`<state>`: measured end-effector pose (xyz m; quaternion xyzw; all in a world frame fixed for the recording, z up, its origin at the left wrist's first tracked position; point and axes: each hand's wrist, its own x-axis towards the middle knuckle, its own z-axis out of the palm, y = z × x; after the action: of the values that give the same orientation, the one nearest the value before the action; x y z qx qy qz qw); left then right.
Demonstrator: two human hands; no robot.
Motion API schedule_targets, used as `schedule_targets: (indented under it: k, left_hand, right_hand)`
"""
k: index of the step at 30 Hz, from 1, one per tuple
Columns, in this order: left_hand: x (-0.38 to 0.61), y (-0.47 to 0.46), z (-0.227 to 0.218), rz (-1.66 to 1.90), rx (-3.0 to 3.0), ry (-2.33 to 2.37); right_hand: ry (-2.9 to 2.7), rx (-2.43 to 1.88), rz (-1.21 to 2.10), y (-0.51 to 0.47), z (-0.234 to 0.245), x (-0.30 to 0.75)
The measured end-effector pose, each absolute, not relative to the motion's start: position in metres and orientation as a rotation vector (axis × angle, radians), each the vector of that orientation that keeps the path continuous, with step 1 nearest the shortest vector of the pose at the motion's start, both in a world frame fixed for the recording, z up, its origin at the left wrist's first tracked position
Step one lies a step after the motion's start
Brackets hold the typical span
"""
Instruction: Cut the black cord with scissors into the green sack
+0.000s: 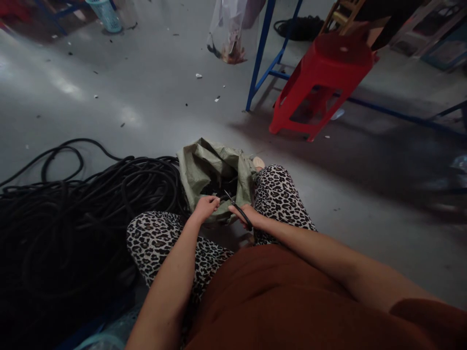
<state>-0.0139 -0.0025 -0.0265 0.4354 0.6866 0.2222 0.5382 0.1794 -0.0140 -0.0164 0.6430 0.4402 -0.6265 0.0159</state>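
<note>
Between our leopard-print knees [160, 238], our left hand [205, 206] curls at the mouth of the green sack [204, 165]; we cannot tell whether it grips anything. Just beside it, our right hand [251, 217] is closed around black-handled cutters [237, 208], their tips pointing into the sack. A heap of black cable [73, 214] lies on the floor to the left. Farther off stands a red stool [324, 73] by a blue frame [260, 58].

The sack [204, 167] mouth is reachable from above; the left hand [205, 208], the right hand [251, 215] and its black tool [238, 209] occupy the near rim. A cable heap [73, 218] blocks the left side, a leopard-print leg [279, 194] the right. Bare floor [153, 112] lies free beyond, up to the red stool [324, 73].
</note>
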Motion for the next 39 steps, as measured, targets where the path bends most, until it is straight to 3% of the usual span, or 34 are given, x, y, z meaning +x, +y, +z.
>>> schedule_targets:
  k: [9,29,39]
  left_hand:
    - [-0.016,-0.002,-0.028,0.537,1.032,1.672]
    - [-0.017,0.000,-0.027,0.645,0.906,1.707]
    - [-0.011,-0.001,-0.019,0.599,0.904,1.672]
  right_hand:
    - [1.408,2.010,-1.896,-0.013,-0.010,0.181]
    - [1.196,1.988,-2.202,-0.014,-0.022,0.178]
    - [1.308,1.869,-2.189,-0.016,-0.033,0.180]
